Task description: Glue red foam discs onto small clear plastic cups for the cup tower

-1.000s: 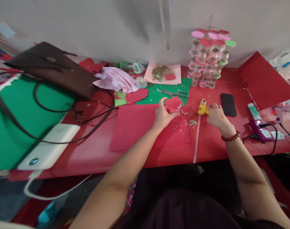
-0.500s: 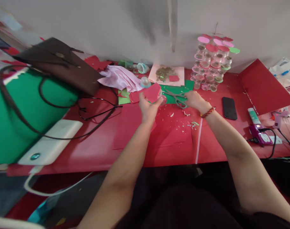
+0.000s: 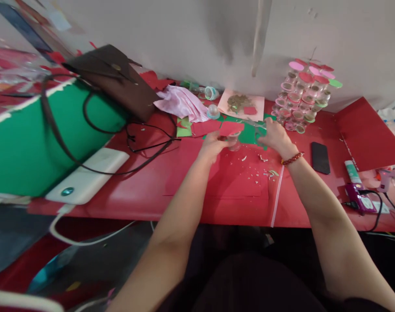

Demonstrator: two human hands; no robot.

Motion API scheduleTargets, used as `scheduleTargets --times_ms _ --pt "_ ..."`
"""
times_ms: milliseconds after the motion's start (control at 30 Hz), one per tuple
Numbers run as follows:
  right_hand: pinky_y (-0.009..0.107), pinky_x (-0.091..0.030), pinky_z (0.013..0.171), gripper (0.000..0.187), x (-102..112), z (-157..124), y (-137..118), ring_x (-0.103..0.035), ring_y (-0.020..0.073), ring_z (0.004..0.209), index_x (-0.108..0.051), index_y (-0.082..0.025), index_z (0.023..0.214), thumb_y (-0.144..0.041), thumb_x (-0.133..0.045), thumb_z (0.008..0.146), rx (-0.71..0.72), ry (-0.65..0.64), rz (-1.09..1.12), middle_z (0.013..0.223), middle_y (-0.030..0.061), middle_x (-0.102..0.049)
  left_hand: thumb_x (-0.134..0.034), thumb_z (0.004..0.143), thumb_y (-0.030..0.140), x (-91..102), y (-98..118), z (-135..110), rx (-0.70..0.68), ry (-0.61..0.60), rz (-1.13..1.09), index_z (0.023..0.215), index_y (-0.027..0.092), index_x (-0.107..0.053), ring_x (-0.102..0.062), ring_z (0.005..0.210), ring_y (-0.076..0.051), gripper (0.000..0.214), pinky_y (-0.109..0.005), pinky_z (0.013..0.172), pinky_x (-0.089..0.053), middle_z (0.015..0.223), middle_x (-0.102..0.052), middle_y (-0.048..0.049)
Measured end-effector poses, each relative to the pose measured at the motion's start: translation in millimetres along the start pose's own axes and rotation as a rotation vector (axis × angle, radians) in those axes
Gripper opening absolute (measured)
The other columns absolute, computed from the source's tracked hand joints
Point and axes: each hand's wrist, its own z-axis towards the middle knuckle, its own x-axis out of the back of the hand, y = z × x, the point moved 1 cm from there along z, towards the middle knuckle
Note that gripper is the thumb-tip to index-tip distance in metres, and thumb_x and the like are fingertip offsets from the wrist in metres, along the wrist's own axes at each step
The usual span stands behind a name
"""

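My left hand [image 3: 213,148] is closed around a small clear plastic bottle piece [image 3: 234,144]. A piece of red paper [image 3: 231,128] lies across its top and sticks out past the rim. Just to the right, my right hand [image 3: 276,138] has its fingers around the handles of a pair of scissors [image 3: 260,135]. Their blades point left toward the red paper, apart from it as far as I can tell. Under both hands are green paper [image 3: 248,135] and red sheets [image 3: 191,167], with small paper scraps scattered on the red.
Bottle pieces with coloured discs stand in a stack [image 3: 295,99] at the back right. A phone [image 3: 320,157], a glue stick [image 3: 352,172] and a glue gun [image 3: 386,178] lie on the right. Leftward are a brown bag [image 3: 116,80], a white power bank [image 3: 87,175] and pink cloth [image 3: 183,103].
My left hand has turned the bottle piece, so the red paper now lies flatter on top. The scissors stay in my right hand, their handles turned. The whole view has shifted.
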Motion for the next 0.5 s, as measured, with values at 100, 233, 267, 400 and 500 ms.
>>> scheduleTargets --times_ms 100,233,267,400,500 --pt "0.047 -0.056 0.094 0.066 11 -25 16 -0.070 0.0324 0.107 -0.058 -0.008 0.139 -0.023 -0.069 0.076 0.016 0.195 0.215 0.120 0.0200 -0.073 -0.095 0.047 0.027 -9.9 0 -5 0.030 -0.087 -0.006 0.084 0.019 -0.069 -0.075 0.097 -0.032 0.045 -0.051 0.093 -0.059 0.093 -0.078 -0.0095" --pt "0.048 -0.056 0.100 0.053 13 -65 35 -0.072 0.0276 0.109 -0.068 -0.021 0.134 -0.030 -0.068 0.082 0.084 0.368 0.435 0.125 0.0105 -0.075 -0.096 0.047 0.021 -20.2 -7 -6 0.083 -0.102 0.172 0.089 0.017 -0.068 -0.075 0.094 -0.031 0.050 -0.053 0.093 -0.059 0.090 -0.076 -0.0091" --pt "0.048 -0.056 0.102 0.051 12 -72 39 -0.072 0.0277 0.112 -0.070 -0.022 0.132 -0.029 -0.069 0.081 0.108 0.371 0.467 0.125 0.0098 -0.075 -0.096 0.048 0.020 -21.5 -9 -6 0.092 -0.102 0.200 0.091 0.017 -0.068 -0.075 0.094 -0.031 0.052 -0.053 0.094 -0.058 0.090 -0.076 -0.0087" --pt "0.048 -0.056 0.104 0.043 1 -85 48 -0.071 0.0279 0.117 -0.076 -0.025 0.124 -0.030 -0.069 0.082 0.174 0.344 0.507 0.125 0.0090 -0.076 -0.094 0.054 0.018 -23.8 -10 -7 0.101 -0.169 0.176 0.094 0.018 -0.067 -0.076 0.095 -0.030 0.047 -0.053 0.096 -0.058 0.094 -0.078 -0.0096" --pt "0.047 -0.059 0.098 0.040 -5 -87 54 -0.074 0.0277 0.107 -0.078 -0.024 0.120 -0.034 -0.068 0.083 0.149 0.352 0.503 0.120 0.0093 -0.078 -0.095 0.055 0.022 -24.1 -9 -9 0.096 -0.208 0.133 0.091 0.018 -0.068 -0.076 0.096 -0.030 0.045 -0.051 0.093 -0.059 0.094 -0.079 -0.0099"
